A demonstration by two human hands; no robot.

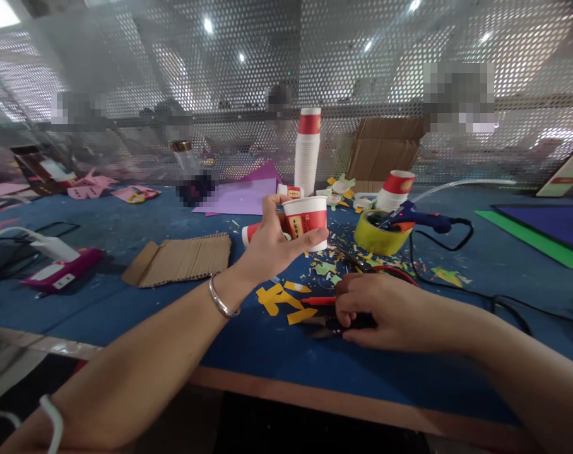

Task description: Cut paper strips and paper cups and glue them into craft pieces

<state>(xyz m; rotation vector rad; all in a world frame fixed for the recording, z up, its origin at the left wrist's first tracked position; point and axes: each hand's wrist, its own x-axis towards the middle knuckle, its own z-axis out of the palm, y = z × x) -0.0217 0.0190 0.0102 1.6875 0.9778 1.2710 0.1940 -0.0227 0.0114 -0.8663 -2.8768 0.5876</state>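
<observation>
My left hand point(277, 243) is wrapped round a red and white paper cup point(307, 221), held upright above the table. Lower and to the right, my right hand point(368, 310) has its fingers curled over the dark handles of scissors point(322, 328), whose blades point left on the blue surface. Beside those fingers lies a red pen-like stick point(320, 301). Yellow paper pieces point(277, 299) lie left of the blades. Another red and white cup point(250, 234) rests on its side behind my left hand.
A tall cup stack point(307, 151) stands at the back. On the right, a glue gun point(421, 217) rests on a yellow tape roll point(382, 236), its black cable trailing right. Corrugated cardboard point(187, 258) and a magenta power strip point(62, 271) lie left. Paper scraps litter the middle.
</observation>
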